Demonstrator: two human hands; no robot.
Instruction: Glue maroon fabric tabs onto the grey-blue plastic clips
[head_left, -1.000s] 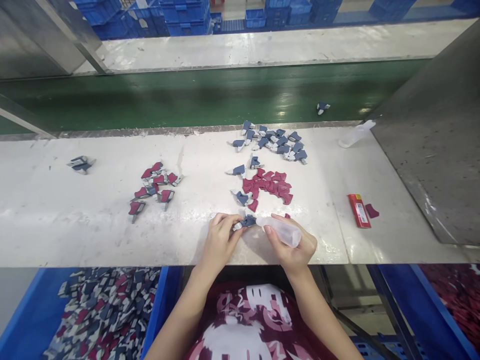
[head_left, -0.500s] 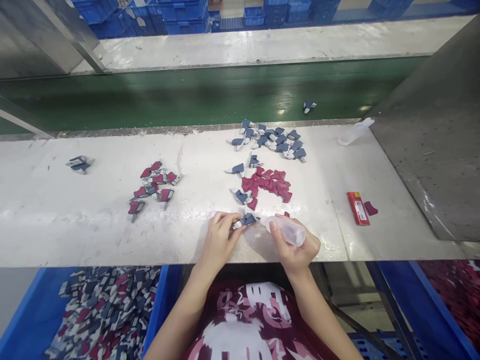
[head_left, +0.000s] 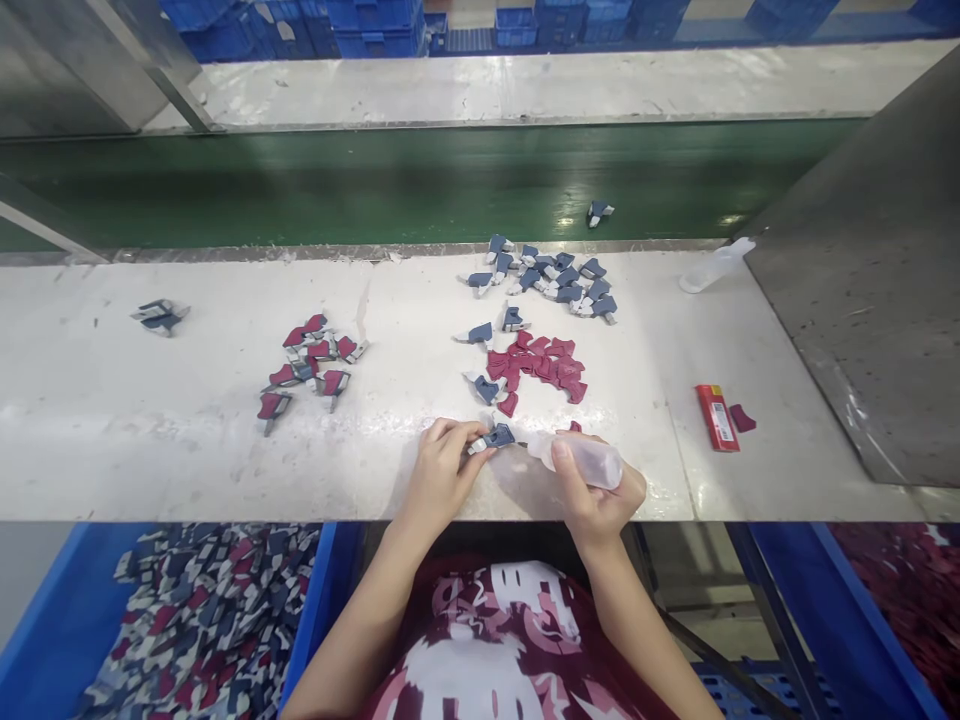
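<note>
My left hand (head_left: 444, 470) pinches a blue and white piece (head_left: 498, 436) just above the table's front edge. In my right hand (head_left: 604, 497) is a translucent squeeze bottle (head_left: 592, 463), its tip pointing left, a short gap from that piece. Beyond my hands lies a pile of loose maroon pieces (head_left: 551, 368), with several blue and white pieces (head_left: 566, 278) behind it. To the left is a group of maroon-topped pieces (head_left: 319, 349).
A green conveyor belt (head_left: 337, 185) crosses behind the white table (head_left: 187, 430), carrying one blue piece (head_left: 599, 212). At right are a red box (head_left: 718, 418), a second bottle (head_left: 716, 266) and a metal panel (head_left: 885, 270). Filled blue bins (head_left: 311, 600) stand below.
My right hand has drawn the bottle slightly right, away from the held piece. The blue piece on the belt has shifted left. My left hand keeps its grip.
</note>
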